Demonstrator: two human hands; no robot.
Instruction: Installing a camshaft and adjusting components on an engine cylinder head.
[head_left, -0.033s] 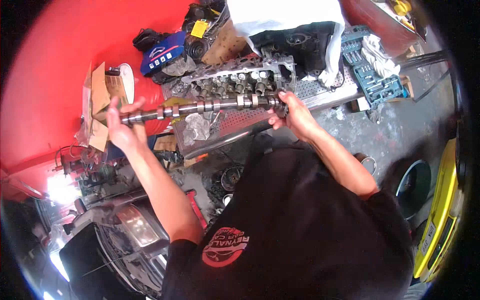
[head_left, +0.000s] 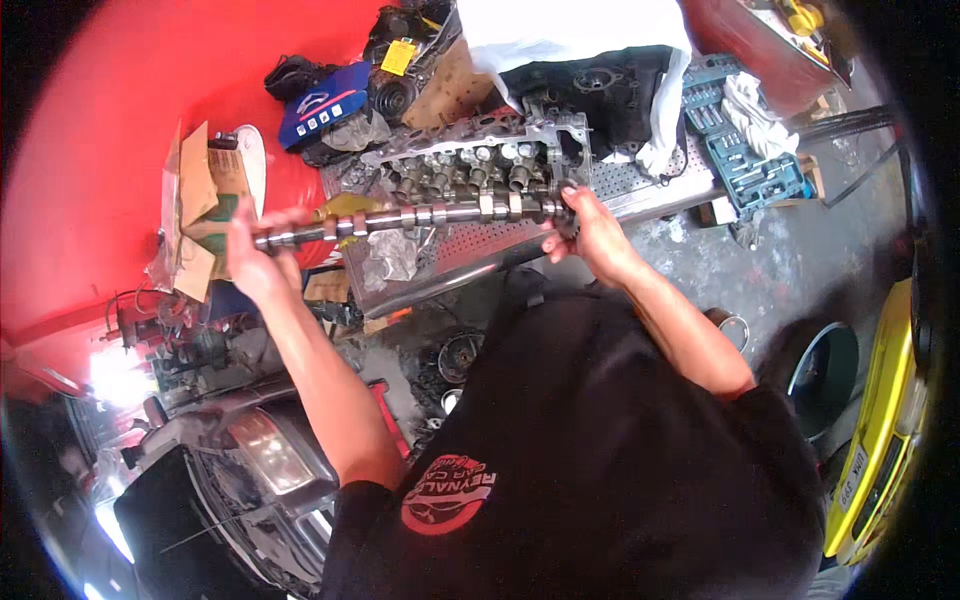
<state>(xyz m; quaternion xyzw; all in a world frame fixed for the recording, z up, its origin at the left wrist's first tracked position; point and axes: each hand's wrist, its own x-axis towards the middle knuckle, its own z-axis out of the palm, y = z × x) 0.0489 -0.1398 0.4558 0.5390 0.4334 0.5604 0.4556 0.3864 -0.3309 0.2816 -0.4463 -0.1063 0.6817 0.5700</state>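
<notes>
A long metal camshaft (head_left: 438,213) spans the space in front of me, held nearly level with its left end slightly lower. My left hand (head_left: 262,268) supports the left end, its fingers partly blurred around the shaft. At the other end, my right hand (head_left: 598,235) grips the dark, wider end piece, thumb on top and fingers curled beneath. Just beyond the shaft lies a cylinder head (head_left: 470,165) with a row of round bores, partly covered from view by the camshaft. It rests on a perforated metal bench (head_left: 475,242). A crumpled clear plastic bag (head_left: 390,258) lies on the bench's near left part.
An engine block (head_left: 600,85) stands behind, draped with white cloth (head_left: 575,28). To its right is an open teal socket set (head_left: 752,170) with a rag on it. A torn cardboard box (head_left: 200,180) stands left. Cars' front ends (head_left: 270,450) flank me.
The left end of the camshaft and my left hand have shifted slightly right. My right hand has hardly moved and keeps its grip.
</notes>
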